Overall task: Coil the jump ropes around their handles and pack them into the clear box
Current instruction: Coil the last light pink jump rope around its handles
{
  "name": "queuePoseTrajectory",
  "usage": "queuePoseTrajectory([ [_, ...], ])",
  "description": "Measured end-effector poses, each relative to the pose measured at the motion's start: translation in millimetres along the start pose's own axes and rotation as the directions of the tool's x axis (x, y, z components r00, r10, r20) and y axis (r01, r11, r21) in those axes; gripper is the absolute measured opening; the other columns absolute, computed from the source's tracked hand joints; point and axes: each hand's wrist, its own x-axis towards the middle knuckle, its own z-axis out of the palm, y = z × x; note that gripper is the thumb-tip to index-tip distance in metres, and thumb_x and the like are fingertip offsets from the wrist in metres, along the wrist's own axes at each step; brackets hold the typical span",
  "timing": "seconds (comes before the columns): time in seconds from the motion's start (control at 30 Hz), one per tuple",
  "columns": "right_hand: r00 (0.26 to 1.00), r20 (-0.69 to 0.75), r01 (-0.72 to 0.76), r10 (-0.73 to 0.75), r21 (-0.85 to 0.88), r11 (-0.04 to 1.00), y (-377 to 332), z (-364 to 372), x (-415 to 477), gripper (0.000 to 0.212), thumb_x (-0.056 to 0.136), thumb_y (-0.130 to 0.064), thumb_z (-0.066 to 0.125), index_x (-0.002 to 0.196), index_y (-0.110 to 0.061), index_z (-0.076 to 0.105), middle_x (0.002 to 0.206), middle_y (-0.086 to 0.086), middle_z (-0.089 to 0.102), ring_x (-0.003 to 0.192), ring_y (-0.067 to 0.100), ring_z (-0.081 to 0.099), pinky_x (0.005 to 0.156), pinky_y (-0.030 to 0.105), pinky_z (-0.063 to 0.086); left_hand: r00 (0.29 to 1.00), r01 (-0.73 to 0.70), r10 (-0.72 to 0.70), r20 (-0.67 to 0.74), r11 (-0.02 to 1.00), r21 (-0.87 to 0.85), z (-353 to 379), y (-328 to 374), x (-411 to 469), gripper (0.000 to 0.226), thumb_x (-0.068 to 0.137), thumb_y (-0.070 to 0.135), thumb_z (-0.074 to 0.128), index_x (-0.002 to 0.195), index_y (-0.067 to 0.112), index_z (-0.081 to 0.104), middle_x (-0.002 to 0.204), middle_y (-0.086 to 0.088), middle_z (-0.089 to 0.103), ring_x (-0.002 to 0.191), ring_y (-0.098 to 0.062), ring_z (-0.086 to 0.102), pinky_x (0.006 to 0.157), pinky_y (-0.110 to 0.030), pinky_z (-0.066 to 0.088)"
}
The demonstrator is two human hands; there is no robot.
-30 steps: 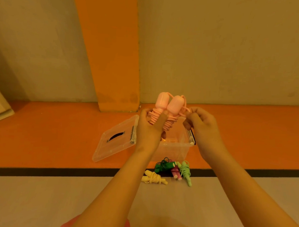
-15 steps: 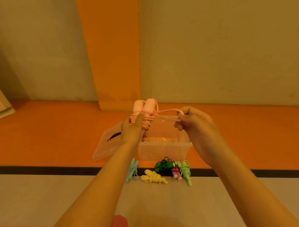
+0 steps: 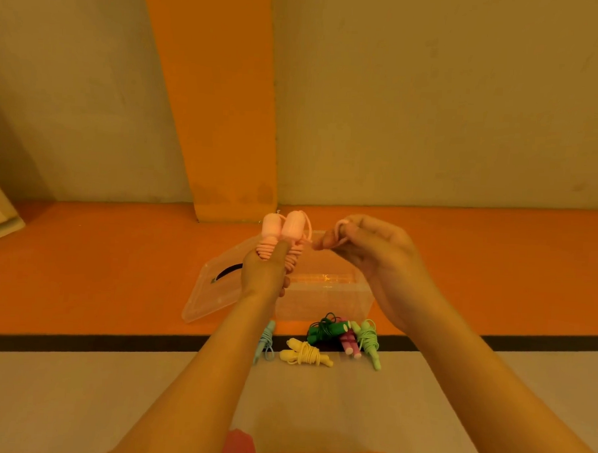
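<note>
Holding the pink jump rope [image 3: 292, 230] at the centre of the frame, we have the left hand [image 3: 263, 276] curled around its two handles, which stand side by side with the cord wound about their lower parts and the thumb pressed up against the wraps. The right hand [image 3: 378, 260], just right of it, pinches the free loop [image 3: 341, 224] of cord between thumb and fingertips. This rope is up in the air, above the clear box [image 3: 325, 296] and not yet in it. The risk, as we judge it, lies in that last loop. If the pinch slips or the cord goes slack before it is tucked, the wraps may spring loose. If the left grip eases, the handles could splay and the coil slide off. Dropping the bundle from this height might also undo it, or miss the box. By our count there are six ropes: the pink one in hand and five coiled on the floor below the box. These are a blue rope [image 3: 267, 341], a yellow rope [image 3: 305, 356], a dark green rope [image 3: 325, 330], a magenta rope [image 3: 349, 343] and a light green rope [image 3: 368, 339]. There is one box and one lid [image 3: 205, 290], lying at its left. Whether anything already sits inside the box we cannot quite tell through the glare on its walls.
</note>
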Motion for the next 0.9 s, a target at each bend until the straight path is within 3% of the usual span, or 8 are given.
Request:
queuePoseTrajectory([
  [0.1, 0.999, 0.049, 0.025, -0.020, -0.100, 0.995, -3.5, 6.0, -2.2, 0.021, 0.091, -0.016, 0.051, 0.081, -0.004, 0.063, 0.082, 0.008, 0.067, 0.088, 0.023, 0.064, 0.091, 0.031, 0.050, 1.000, -0.015, 0.015, 0.000, 1.000, 0.000, -0.3, -0.6, -1.8, 0.032, 0.093, 0.032, 0.056, 0.106, 0.003, 0.059, 0.071, -0.009, 0.059, 0.044, -0.016, 0.047, 0.041, -0.023, 0.034],
  [0.27, 0.999, -0.012, 0.041, -0.045, -0.204, 0.978, -8.3, -0.5, -1.5, 0.019, 0.095, -0.012, 0.048, 0.089, -0.003, 0.063, 0.080, 0.001, 0.066, 0.077, 0.012, 0.061, 0.079, 0.027, 0.051, 0.985, -0.019, 0.010, 0.174, 0.999, 0.048, 9.1, 2.4, -10.5, 0.028, 0.092, 0.034, 0.060, 0.105, 0.010, 0.055, 0.069, -0.006, 0.058, 0.046, -0.016, 0.047, 0.043, -0.025, 0.035],
  [0.4, 0.991, -0.119, 0.043, -0.066, -0.185, 0.982, -10.0, -17.9, 8.3, 0.018, 0.097, -0.016, 0.045, 0.099, -0.013, 0.062, 0.084, -0.004, 0.069, 0.073, 0.013, 0.058, 0.070, 0.028, 0.047, 0.941, -0.129, 0.103, 0.322, 0.990, 0.062, 14.8, 16.5, -26.6, 0.033, 0.090, 0.040, 0.060, 0.113, 0.018, 0.051, 0.085, -0.006, 0.063, 0.057, -0.016, 0.054, 0.050, -0.027, 0.042],
  [0.5, 0.987, -0.144, 0.050, -0.072, -0.154, 0.987, -7.3, -28.9, 12.4, 0.024, 0.100, -0.012, 0.038, 0.100, -0.017, 0.061, 0.081, -0.004, 0.067, 0.066, 0.015, 0.052, 0.065, 0.028, 0.042, 0.899, -0.119, 0.106, 0.424, 0.993, 0.004, 15.9, 24.4, -42.4, 0.028, 0.096, 0.028, 0.051, 0.123, 0.019, 0.049, 0.100, -0.008, 0.065, 0.068, -0.018, 0.059, 0.058, -0.025, 0.048],
  [0.57, 0.984, -0.140, 0.076, -0.110, -0.228, 0.971, -7.0, -32.4, 13.6, 0.027, 0.101, -0.013, 0.035, 0.099, -0.014, 0.062, 0.081, -0.002, 0.065, 0.061, 0.011, 0.049, 0.058, 0.022, 0.040, 0.874, -0.152, 0.140, 0.465, 0.988, -0.011, 15.8, 24.2, -48.7, 0.030, 0.096, 0.025, 0.052, 0.125, 0.022, 0.048, 0.107, -0.008, 0.066, 0.076, -0.018, 0.064, 0.056, -0.020, 0.048],
  [0.63, 0.979, -0.124, 0.112, -0.162, -0.338, 0.935, -5.4, -36.9, 14.9, 0.028, 0.101, -0.012, 0.036, 0.097, -0.008, 0.063, 0.078, -0.003, 0.063, 0.057, 0.008, 0.046, 0.055, 0.015, 0.038, 0.874, -0.161, 0.157, 0.460, 0.987, -0.031, 15.9, 23.6, -48.9, 0.035, 0.092, 0.028, 0.059, 0.126, 0.025, 0.048, 0.111, -0.008, 0.067, 0.088, -0.019, 0.067, 0.057, -0.017, 0.048],
  [0.77, 0.975, -0.092, 0.116, -0.200, -0.557, 0.822, 3.5, -44.5, 20.3, 0.005, 0.091, -0.014, 0.058, 0.094, -0.017, 0.061, 0.078, -0.007, 0.066, 0.069, 0.008, 0.060, 0.063, 0.022, 0.045, 0.889, -0.136, 0.163, 0.429, 0.986, -0.094, 15.2, 25.6, -38.9, 0.050, 0.078, 0.038, 0.072, 0.123, 0.028, 0.053, 0.105, -0.006, 0.071, 0.091, -0.027, 0.068, 0.080, -0.042, 0.052],
  [0.9, 0.956, -0.065, 0.159, -0.285, -0.700, 0.696, 9.8, -43.5, 26.3, 0.016, 0.083, -0.015, 0.070, 0.096, -0.019, 0.061, 0.088, -0.009, 0.067, 0.083, 0.004, 0.062, 0.071, 0.022, 0.050, 0.866, -0.120, 0.183, 0.465, 0.979, -0.162, 13.2, 31.3, -33.7, 0.042, 0.083, 0.030, 0.066, 0.122, 0.019, 0.056, 0.098, -0.007, 0.071, 0.075, -0.023, 0.067, 0.069, -0.032, 0.050],
])
